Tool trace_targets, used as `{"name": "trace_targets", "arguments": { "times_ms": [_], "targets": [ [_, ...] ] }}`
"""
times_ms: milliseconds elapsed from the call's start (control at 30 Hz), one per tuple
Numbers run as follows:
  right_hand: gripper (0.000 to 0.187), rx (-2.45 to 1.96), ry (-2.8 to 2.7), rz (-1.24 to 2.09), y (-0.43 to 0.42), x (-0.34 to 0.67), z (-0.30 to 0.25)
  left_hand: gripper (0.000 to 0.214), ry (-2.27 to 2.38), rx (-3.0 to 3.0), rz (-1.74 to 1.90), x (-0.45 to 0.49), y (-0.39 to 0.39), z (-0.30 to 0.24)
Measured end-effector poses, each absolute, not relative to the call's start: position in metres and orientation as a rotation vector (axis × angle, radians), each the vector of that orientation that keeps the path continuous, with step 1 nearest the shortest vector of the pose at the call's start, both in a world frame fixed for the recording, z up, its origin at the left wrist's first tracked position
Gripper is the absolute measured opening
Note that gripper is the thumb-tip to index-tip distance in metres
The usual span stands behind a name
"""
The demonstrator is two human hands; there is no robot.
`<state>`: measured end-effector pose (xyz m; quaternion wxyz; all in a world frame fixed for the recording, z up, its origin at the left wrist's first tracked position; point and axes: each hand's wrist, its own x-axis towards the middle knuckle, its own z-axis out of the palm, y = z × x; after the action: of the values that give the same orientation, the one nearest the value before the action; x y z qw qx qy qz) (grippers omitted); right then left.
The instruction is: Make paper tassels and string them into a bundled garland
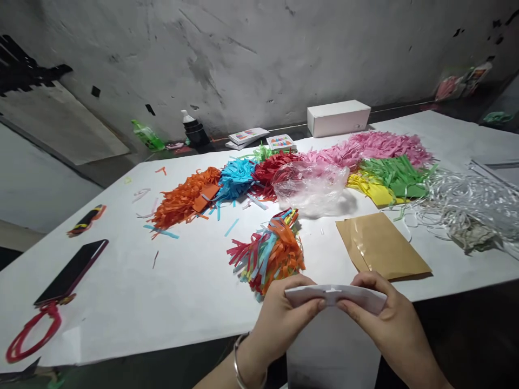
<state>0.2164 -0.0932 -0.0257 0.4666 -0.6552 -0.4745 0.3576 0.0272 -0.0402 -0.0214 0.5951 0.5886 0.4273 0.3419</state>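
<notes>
Both hands grip a piece of folded white cardboard (334,346) at the front edge of the table. Its bent top flap lies between my thumbs and fingers, and a long flat panel hangs below; I cannot tell whether it is a whole box. My left hand (284,308), with a silver bangle on the wrist, pinches the left part of the flap. On the right part, my right hand (383,308) does the same, and the two thumb tips nearly meet in the middle. Just beyond my left hand lies a multicoloured bundle of paper fringe (270,254). Brown paper envelopes (385,243) lie past my right hand.
Orange (184,197), blue (236,175), red, pink (389,146), green and yellow fringes line the white table's back. Clear plastic (312,186) lies before them. A phone (73,270) with a red strap is at left, silvery string (478,200) at right, a white box (338,118) behind.
</notes>
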Motion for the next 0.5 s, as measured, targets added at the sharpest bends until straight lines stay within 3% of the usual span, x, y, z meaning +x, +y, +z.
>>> {"name": "trace_targets", "arguments": {
  "times_ms": [133, 300, 500],
  "targets": [
    [0.028, -1.386, -1.052, 1.175, -0.099, 0.216, -0.021, 0.053, 0.792, 1.046, 0.594, 0.022, -0.033, -0.028],
    [0.032, -1.48, -1.018, 1.15, -0.096, 0.224, -0.03, 0.034, 1.009, 1.467, 0.853, 0.023, -0.041, -0.01],
    [0.054, -1.354, -0.983, 1.073, -0.101, 0.23, -0.03, 0.055, 0.991, 1.271, 0.901, 0.015, -0.038, -0.016]
  ]
}}
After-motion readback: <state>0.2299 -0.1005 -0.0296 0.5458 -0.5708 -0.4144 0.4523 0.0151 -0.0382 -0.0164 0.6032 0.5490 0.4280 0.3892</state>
